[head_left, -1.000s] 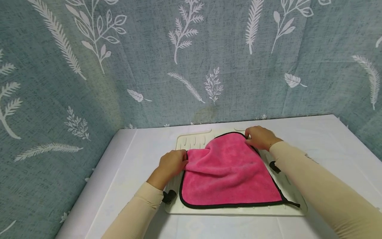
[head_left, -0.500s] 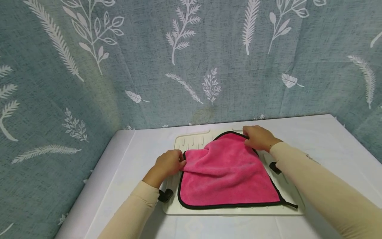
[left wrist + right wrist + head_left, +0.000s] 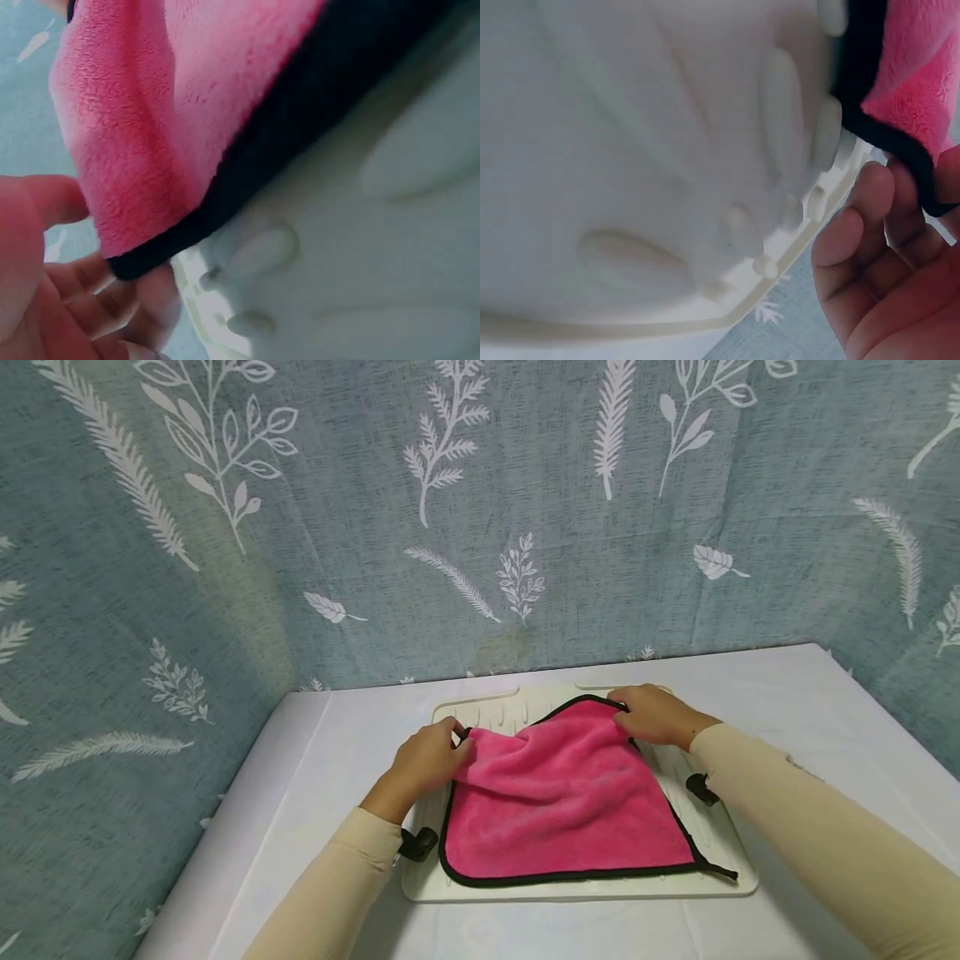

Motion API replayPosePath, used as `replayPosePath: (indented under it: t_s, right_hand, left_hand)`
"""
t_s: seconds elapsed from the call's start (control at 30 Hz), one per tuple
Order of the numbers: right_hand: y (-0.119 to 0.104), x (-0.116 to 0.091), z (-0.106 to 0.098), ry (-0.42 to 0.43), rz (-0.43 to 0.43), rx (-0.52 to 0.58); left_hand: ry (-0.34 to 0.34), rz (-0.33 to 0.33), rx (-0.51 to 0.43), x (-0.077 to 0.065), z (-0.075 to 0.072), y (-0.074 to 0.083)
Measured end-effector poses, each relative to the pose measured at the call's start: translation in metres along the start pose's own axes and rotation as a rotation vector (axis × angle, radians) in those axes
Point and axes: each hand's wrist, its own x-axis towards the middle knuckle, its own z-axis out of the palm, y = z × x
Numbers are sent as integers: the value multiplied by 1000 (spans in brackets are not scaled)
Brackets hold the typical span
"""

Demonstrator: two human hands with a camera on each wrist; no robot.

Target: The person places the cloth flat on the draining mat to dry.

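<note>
A pink plush towel (image 3: 555, 810) with a black bound edge lies over a cream ribbed draining mat (image 3: 720, 835). My left hand (image 3: 423, 764) pinches its far left corner; the left wrist view shows the thumb on one side of the towel (image 3: 127, 150) and the fingers beneath. The far right corner is held in my right hand (image 3: 656, 717), its fingers at the black edge in the right wrist view. Between both hands the towel's far edge dips into a fold. Its near edge rests flat on the mat, with a short black loop at the near right corner.
The mat sits on a table with a white cloth (image 3: 330, 802). Behind and to the left hangs a blue-green curtain (image 3: 360, 527) with white leaf prints. Black wrist cameras (image 3: 418, 843) sit close above the mat's sides.
The head view has shifted slightly. My left hand has moved a little away from me, raising its towel corner slightly. The right hand has moved slightly right, and the towel's near edge stays on the mat.
</note>
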Motion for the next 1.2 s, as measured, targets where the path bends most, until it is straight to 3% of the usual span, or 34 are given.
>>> replayPosePath:
  t_s: [0.33,0.63,0.93,1.2]
  right_hand:
    - [0,-2,1,44,-20,20]
    - [6,-7,-7,134,-41,32]
    - [10,-9,-19,167,-3,21]
    - [10,-8,-22,185,24,-2]
  left_hand:
    - [153,24,3,9,0,6]
    - [282,67,-31,7,-17,6]
    - [339,87,-32,6,-31,4]
    - [321,61,12,12,-30,1]
